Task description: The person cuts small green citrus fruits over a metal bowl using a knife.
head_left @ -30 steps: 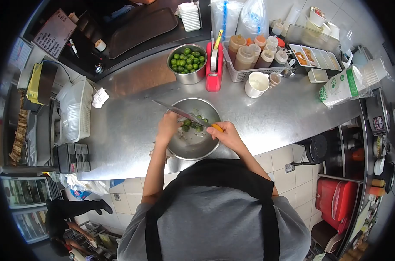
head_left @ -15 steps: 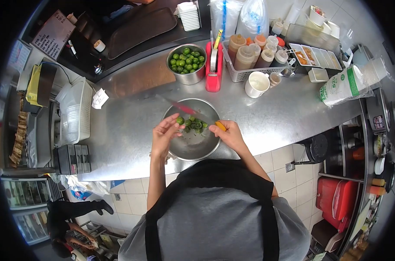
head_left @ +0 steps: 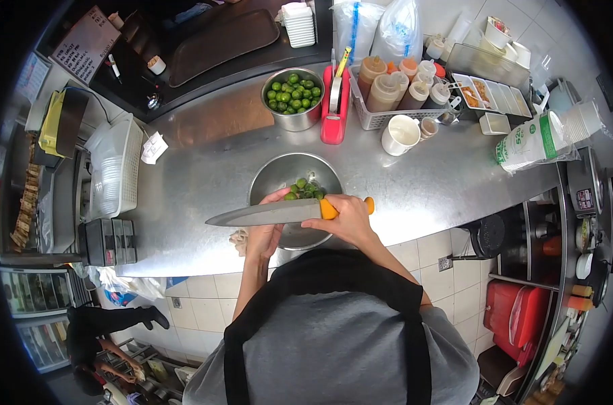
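My right hand (head_left: pixel 347 219) is closed round the orange handle (head_left: pixel 329 208) of a large kitchen knife. Its broad blade (head_left: pixel 262 215) points left and crosses in front of my left hand (head_left: pixel 267 233). The fingers of my left hand are partly hidden behind the blade, with a small green lime (head_left: pixel 291 196) at their tips. Both hands are over a steel mixing bowl (head_left: pixel 264 177), which holds several green limes and cut pieces (head_left: pixel 309 190). Beyond it, a steel pot (head_left: pixel 298 123) is full of whole limes (head_left: pixel 294 94).
A red tape dispenser (head_left: pixel 333 125) stands beside the pot. To its right are a basket of sauce bottles (head_left: pixel 384 118), a white cup (head_left: pixel 401 135) and bagged paper cups (head_left: pixel 532 143). A white basket of lids (head_left: pixel 114 172) stands left. Another person (head_left: pixel 94 344) is at lower left.
The knife has swung down toward me, its blade now lying level across my left hand. My left hand has moved slightly right and lower, and its lime is now partly hidden.
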Demonstrator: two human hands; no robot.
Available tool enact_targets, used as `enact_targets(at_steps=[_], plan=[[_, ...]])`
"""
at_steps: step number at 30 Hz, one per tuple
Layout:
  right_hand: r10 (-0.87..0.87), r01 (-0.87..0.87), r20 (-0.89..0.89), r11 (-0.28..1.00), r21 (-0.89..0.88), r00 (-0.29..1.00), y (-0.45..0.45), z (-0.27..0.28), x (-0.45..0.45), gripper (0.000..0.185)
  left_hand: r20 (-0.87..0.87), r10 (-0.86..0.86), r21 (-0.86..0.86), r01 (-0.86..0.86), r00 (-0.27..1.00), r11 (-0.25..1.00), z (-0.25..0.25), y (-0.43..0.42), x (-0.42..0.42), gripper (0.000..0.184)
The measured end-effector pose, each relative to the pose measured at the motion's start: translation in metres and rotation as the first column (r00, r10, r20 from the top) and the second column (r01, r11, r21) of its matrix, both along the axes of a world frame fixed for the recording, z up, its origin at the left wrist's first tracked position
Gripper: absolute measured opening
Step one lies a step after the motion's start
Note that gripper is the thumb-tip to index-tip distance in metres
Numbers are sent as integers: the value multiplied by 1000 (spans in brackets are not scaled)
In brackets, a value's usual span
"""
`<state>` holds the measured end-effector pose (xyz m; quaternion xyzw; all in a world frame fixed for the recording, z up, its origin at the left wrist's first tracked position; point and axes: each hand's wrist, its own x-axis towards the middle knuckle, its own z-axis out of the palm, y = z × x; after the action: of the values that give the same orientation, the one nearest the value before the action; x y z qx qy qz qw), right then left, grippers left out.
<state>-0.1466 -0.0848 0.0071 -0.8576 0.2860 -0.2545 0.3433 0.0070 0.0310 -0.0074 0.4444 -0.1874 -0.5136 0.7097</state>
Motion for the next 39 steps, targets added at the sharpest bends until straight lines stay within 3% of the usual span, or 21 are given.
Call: enact_targets(at_steps=[4,7,14,20,22,23,26,28,29,32,35,37,39], plan=[[-22,22,25,1000,-21,999,1,-1,-1,55,42,31,16,-32,999,999,-5,1,-4,38],[-5,6,31,999,-42,1000,0,-1,0,54,-46,63,55,-60,997,997,-5,2,-6,35],[30,-25,55,995,-96,998,1,1,1,53,-17,20,51,-20,1000,999,2,3,-7,33],[10,-10,0,999,39,1000,9,-2,2,53,109,176,13,-179,978,984,0,1,-10,28],[24,-8,-71,975,222,997,12,3,2,50,151,202,28,-208,968,978,6,0,-12,26],[37,-2,-105,951,310,994,13,5,2,49,173,215,34,-224,961,974,8,-1,-13,26],[61,-150,164,773,616,985,14,-28,9,57,84,233,-33,-231,969,972,-10,0,-9,26],[94,-245,238,612,752,967,12,-28,8,56,101,245,-46,-241,964,969,-4,-2,-14,26],[101,-288,276,520,804,956,12,-27,7,55,109,249,-53,-244,962,968,-2,-4,-16,26],[59,-339,348,424,840,936,12,-17,7,54,117,251,-44,-247,961,968,1,-6,-19,25],[76,-213,207,565,797,975,6,-23,4,54,63,239,0,-239,969,971,7,-5,-19,22],[47,-87,81,792,605,996,3,-27,3,55,-2,210,18,-210,978,977,1,-2,-17,21],[34,-21,-24,918,396,999,2,-19,1,53,-71,175,19,-174,982,985,-15,4,-10,23]])
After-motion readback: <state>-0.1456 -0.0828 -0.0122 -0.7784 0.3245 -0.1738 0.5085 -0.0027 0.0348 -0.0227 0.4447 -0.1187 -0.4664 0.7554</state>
